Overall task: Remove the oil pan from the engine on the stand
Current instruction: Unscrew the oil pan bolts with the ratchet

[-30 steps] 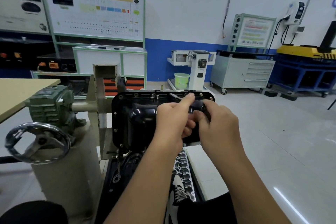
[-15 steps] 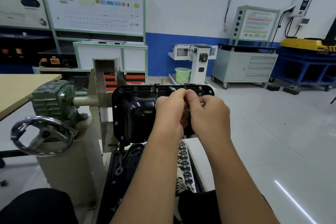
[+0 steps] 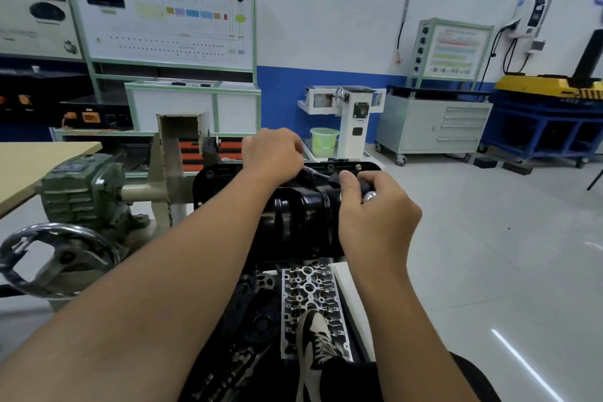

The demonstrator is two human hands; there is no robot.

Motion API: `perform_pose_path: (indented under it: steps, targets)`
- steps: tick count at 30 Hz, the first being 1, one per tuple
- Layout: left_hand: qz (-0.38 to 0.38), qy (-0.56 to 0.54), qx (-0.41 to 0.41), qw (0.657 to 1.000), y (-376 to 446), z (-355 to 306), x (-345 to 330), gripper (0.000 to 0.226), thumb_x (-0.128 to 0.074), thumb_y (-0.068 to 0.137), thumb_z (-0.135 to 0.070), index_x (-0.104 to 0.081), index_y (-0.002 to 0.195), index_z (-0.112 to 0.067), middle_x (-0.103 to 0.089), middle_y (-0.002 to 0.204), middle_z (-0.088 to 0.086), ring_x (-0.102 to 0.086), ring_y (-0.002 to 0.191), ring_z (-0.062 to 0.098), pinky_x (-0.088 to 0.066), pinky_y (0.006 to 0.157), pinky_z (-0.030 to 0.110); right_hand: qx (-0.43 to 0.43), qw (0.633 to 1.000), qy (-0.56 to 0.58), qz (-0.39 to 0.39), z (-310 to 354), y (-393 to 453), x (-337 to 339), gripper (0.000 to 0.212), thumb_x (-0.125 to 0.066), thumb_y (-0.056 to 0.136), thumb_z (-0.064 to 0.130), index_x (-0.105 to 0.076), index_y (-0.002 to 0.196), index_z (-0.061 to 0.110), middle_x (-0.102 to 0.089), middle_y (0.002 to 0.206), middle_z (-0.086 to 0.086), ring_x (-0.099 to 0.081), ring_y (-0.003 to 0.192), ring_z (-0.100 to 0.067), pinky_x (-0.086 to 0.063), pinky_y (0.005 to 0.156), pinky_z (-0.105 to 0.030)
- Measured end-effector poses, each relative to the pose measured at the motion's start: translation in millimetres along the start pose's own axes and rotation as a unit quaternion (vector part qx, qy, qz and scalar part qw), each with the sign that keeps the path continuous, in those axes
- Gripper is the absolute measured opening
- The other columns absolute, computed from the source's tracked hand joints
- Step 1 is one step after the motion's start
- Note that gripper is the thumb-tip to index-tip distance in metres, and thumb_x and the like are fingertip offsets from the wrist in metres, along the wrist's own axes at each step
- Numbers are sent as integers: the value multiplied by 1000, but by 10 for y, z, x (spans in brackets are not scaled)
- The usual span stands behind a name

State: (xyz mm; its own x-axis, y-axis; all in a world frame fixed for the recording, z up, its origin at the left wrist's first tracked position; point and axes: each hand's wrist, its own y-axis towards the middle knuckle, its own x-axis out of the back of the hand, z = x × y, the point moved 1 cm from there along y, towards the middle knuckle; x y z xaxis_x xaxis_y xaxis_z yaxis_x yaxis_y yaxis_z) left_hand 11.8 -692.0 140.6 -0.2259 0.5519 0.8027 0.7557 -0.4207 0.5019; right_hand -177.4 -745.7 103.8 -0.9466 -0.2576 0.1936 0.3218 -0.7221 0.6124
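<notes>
Left hand point(image 3: 272, 153) grip curled on the ratchet point(image 3: 315, 173) head, right hand point(image 3: 375, 206) grip holding its handle over oil pan point(image 3: 293, 215); handwheel point(image 3: 55, 258) left, cylinder head point(image 3: 310, 297) below.

oil pan point(image 3: 293, 219) under both hands: glossy black | handle in right hand point(image 3: 375, 215): black, silver end | gearbox point(image 3: 81, 189) left of grip: dull green | bucket point(image 3: 323, 140) beyond grip: pale green | shoe point(image 3: 315, 343) below grip: black and cream patches | wall band point(image 3: 326, 88): blue
</notes>
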Motion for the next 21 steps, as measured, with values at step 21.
perform_pose_path:
  steps: [21]
  targets:
    - [125, -203, 18, 971, 172, 195, -145, 50, -49, 82, 5, -72, 67, -37, -75, 92, -8, -69, 97, 17, -58, 96, 40, 114, 993, 7, 33, -20, -22, -172, 26, -68, 84, -7, -75, 91, 17, -60, 93, -3, -48, 77, 6, -32, 75, 2]
